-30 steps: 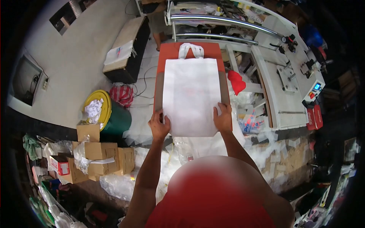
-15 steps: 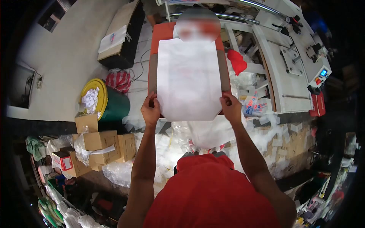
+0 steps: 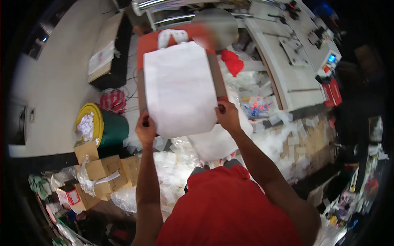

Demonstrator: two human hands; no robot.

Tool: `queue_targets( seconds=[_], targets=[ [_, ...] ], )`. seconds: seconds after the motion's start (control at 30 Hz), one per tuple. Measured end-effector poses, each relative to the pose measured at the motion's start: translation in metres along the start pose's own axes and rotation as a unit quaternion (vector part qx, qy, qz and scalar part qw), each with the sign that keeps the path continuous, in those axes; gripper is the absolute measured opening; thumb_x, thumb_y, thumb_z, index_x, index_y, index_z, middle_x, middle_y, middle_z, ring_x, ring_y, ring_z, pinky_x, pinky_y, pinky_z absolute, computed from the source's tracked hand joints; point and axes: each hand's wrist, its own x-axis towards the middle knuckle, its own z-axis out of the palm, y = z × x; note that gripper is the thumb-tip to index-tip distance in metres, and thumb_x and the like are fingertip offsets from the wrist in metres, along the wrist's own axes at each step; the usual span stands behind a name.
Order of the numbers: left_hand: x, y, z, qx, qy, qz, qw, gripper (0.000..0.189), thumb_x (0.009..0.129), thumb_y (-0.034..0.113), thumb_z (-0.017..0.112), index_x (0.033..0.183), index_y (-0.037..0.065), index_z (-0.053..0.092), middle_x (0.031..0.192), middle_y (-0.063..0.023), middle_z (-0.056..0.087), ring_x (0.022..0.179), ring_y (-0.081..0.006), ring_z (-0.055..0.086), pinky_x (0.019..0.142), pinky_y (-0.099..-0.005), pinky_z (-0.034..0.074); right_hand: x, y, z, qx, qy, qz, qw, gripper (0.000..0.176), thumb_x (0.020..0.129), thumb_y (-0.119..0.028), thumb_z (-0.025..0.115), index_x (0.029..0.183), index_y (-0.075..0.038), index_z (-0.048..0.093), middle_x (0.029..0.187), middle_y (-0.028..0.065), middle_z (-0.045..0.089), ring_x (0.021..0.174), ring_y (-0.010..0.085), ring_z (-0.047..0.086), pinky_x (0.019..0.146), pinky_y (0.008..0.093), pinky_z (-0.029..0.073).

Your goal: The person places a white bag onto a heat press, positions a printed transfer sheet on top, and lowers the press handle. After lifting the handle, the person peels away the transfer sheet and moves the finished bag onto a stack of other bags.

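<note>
A white tote bag (image 3: pixel 180 90) lies flat over a red-and-brown board (image 3: pixel 140 84), its handle loop (image 3: pixel 172 37) at the far end. A faint mark shows through the middle of the cloth. My left hand (image 3: pixel 146 130) is closed in a pinch at the bag's near left edge. At the near right edge, my right hand (image 3: pixel 228 117) pinches the cloth in the same way. Below the bag's near edge, more white material (image 3: pixel 215 143) hangs in front of my red shirt.
A white machine (image 3: pixel 283 57) with a small lit display stands at the right. To the left are a green bin (image 3: pixel 115 129) with a yellow rim and several cardboard boxes (image 3: pixel 106 172). A red cloth (image 3: pixel 232 62) sits beside the board. Plastic and white scraps litter the floor.
The view has swung, so the scene sits further left and tilted. The bag's handle loop now shows at the far end. Both hands keep their places at the bag's near edges.
</note>
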Motion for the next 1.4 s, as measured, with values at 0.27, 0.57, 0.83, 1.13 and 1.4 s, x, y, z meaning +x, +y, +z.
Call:
queue_targets(
  seconds=[0.27, 0.57, 0.83, 1.13, 1.4],
  targets=[
    [-0.024, -0.008, -0.036, -0.02, 0.07, -0.037, 0.997, 0.033, 0.098, 0.018, 0.052, 0.12, -0.006, 0.057, 0.113, -0.0139, 0.063, 0.102, -0.0213, 0.061, 0.09, -0.0336, 0.048, -0.02, 0.134, -0.073, 0.038, 0.1, 0.184, 0.977, 0.012, 0.09, -0.005, 0.054, 0.097, -0.003, 0.063, 0.081, 0.0164, 0.067, 0.074, 0.0293, 0.068, 0.068, 0.0398, 0.053],
    [-0.34, -0.086, -0.143, 0.404, -0.27, -0.14, 0.863, 0.045, 0.081, 0.017, 0.065, 0.12, -0.002, 0.053, 0.109, -0.0257, 0.059, 0.105, -0.0444, 0.055, 0.095, -0.0524, 0.043, 0.046, 0.415, -0.083, -0.301, 0.022, 0.153, 0.941, 0.038, 0.075, -0.009, 0.059, 0.112, -0.005, 0.061, 0.105, 0.0173, 0.065, 0.104, 0.0363, 0.061, 0.09, 0.0467, 0.05],
    [-0.504, 0.004, -0.166, 0.254, -0.547, -0.613, 0.51, 0.046, 0.085, 0.032, 0.069, 0.121, 0.004, 0.059, 0.109, -0.0128, 0.069, 0.105, -0.0245, 0.066, 0.09, -0.0371, 0.051, 0.177, 0.484, -0.062, -0.417, -0.215, 0.185, 0.863, 0.088, 0.074, -0.01, 0.057, 0.153, -0.016, 0.018, 0.151, 0.0124, 0.036, 0.141, 0.0413, 0.028, 0.111, 0.0692, 0.015],
    [-0.405, -0.009, -0.08, 0.281, -0.418, -0.48, 0.718, 0.041, 0.083, 0.034, 0.069, 0.118, 0.012, 0.064, 0.1, -0.0137, 0.071, 0.096, -0.0282, 0.069, 0.086, -0.0374, 0.053, 0.026, 0.364, -0.114, -0.232, -0.11, -0.035, 0.966, 0.024, 0.076, -0.001, 0.056, 0.099, 0.001, 0.06, 0.093, 0.0238, 0.06, 0.089, 0.0444, 0.058, 0.08, 0.0493, 0.048],
    [-0.161, 0.002, -0.097, 0.323, -0.069, -0.162, 0.93, 0.016, 0.091, 0.013, 0.058, 0.104, 0.004, 0.064, 0.094, -0.0168, 0.068, 0.075, -0.028, 0.069, 0.063, -0.0369, 0.055, 0.036, -0.059, -0.229, 0.093, -0.49, -0.103, 0.86, 0.016, 0.077, 0.004, 0.064, 0.091, -0.004, 0.064, 0.083, 0.0109, 0.062, 0.072, 0.0262, 0.062, 0.067, 0.0345, 0.05]
  ],
)
